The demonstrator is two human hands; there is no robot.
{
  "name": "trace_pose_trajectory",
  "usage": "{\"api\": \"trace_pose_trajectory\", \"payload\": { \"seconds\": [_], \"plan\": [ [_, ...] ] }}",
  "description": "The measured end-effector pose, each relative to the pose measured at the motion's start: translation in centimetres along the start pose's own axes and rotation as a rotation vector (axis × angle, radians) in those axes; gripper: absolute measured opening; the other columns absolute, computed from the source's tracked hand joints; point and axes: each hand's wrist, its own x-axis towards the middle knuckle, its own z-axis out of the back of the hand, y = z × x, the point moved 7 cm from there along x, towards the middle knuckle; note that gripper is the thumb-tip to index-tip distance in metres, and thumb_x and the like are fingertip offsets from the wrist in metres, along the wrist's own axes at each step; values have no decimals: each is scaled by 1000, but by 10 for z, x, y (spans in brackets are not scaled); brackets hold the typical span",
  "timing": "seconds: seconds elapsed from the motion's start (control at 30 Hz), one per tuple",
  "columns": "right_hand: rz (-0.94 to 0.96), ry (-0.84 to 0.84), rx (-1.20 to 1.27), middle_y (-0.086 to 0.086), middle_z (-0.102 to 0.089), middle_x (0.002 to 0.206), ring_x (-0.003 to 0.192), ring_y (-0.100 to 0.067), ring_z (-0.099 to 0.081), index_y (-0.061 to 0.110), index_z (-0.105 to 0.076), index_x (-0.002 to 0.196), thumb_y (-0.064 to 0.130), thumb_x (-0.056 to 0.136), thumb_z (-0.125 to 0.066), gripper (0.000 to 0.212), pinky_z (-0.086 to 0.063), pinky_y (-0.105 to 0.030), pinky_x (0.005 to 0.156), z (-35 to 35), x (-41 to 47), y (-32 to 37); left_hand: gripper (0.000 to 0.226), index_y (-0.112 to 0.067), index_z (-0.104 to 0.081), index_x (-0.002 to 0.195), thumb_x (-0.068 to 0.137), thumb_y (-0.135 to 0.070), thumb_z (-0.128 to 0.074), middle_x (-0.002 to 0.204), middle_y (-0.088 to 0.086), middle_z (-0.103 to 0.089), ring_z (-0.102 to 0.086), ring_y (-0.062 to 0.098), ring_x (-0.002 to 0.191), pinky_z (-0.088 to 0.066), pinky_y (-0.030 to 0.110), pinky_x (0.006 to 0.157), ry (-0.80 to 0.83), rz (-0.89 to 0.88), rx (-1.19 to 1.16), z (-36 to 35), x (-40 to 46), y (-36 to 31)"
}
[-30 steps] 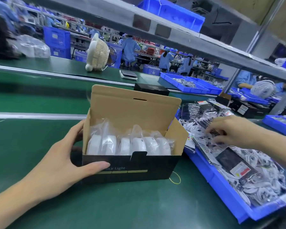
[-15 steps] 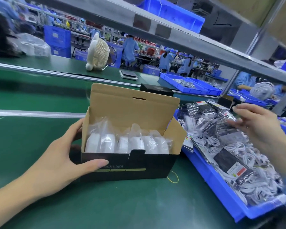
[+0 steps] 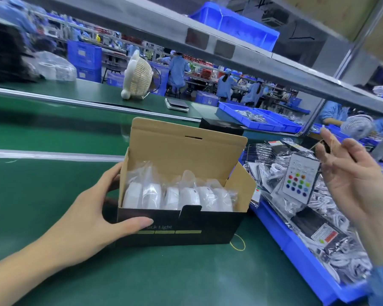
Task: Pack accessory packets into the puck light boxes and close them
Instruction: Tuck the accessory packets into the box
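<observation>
Your right hand point(image 3: 354, 186) has lifted from the blue plastic bin point(image 3: 296, 246) at right, pinching a clear accessory packet point(image 3: 300, 178) showing coloured buttons. Your left hand point(image 3: 91, 219) still grips the open black-and-brown cardboard box point(image 3: 186, 226) on the green desk point(image 3: 53, 184); insertion looks next.

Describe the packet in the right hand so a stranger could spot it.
Start at the blue tray right of the open box. Above it, the raised right hand holds a clear packet. It alone shows a white card with coloured dots.

Black box point(image 3: 181, 228), blue tray point(image 3: 296, 246).
</observation>
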Motion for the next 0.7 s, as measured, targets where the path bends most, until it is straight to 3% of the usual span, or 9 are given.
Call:
{"api": "trace_pose_trajectory", "payload": {
  "seconds": [0.1,0.17,0.3,0.37,0.43,0.47,0.57,0.63,0.7],
  "plan": [
    [10,-32,-172,-15,-69,119,100,-21,-70,23,-61,94,-18,85,-44,45,-54,-18,78,1,7,7,104,-68,-30,141,50,-67,-82,127,-39,-60,-64,-14,103,-45,19,88,-2,12,-8,0,0,0],
    [-82,-95,-50,-21,-70,113,103,-22,-70,15,-59,108,-19,78,-45,48,-55,-19,78,14,20,7,105,-69,-30,141,49,-68,-82,127,-40,-59,-64,-15,102,-45,18,87,-4,21,-10,0,0,0],
    [-39,-196,-317,-14,-69,118,108,-16,-68,6,-54,129,-10,91,-47,43,-54,-16,82,51,38,32,106,-64,-31,143,51,-68,-82,128,-36,-61,-67,-9,103,-46,22,91,10,21,-16,-1,0,1],
    [-70,5,-545,-4,-67,125,104,-9,-68,13,-55,132,-6,89,-53,47,-49,-12,75,43,39,35,106,-65,-30,143,52,-68,-83,130,-36,-60,-67,-7,105,-46,23,92,13,14,-22,0,0,2],
    [-174,238,-699,7,-72,111,85,-8,-70,27,-61,124,3,83,-62,47,-42,-16,62,20,25,24,105,-68,-28,142,51,-71,-82,130,-38,-59,-67,-8,103,-46,22,90,10,10,-12,0,0,3],
    [-183,340,-814,10,-73,110,84,-9,-71,31,-62,122,11,85,-66,42,-49,-20,68,10,14,13,105,-69,-27,141,51,-72,-81,129,-39,-58,-67,-9,102,-46,21,89,8,11,-4,0,0,3],
    [85,495,-1356,21,-69,112,96,2,-67,43,-67,110,46,84,-68,27,-53,-31,82,-29,-29,-25,105,-69,-27,141,51,-71,-81,129,-41,-58,-67,-9,100,-47,19,87,5,14,-3,0,0,3],
    [382,493,-1654,21,-68,112,102,0,-64,41,-68,103,43,91,-63,13,-42,-39,91,-51,-50,-42,105,-66,-29,143,51,-70,-81,129,-39,-58,-68,-8,100,-47,19,87,4,11,-7,0,0,2],
    [400,453,-1977,18,-64,122,116,-9,-59,36,-68,111,46,94,-49,27,-26,-51,104,-53,-51,-56,105,-61,-32,144,51,-69,-82,128,-37,-60,-69,-7,100,-48,18,86,7,13,-8,0,0,2]
  ]
}}
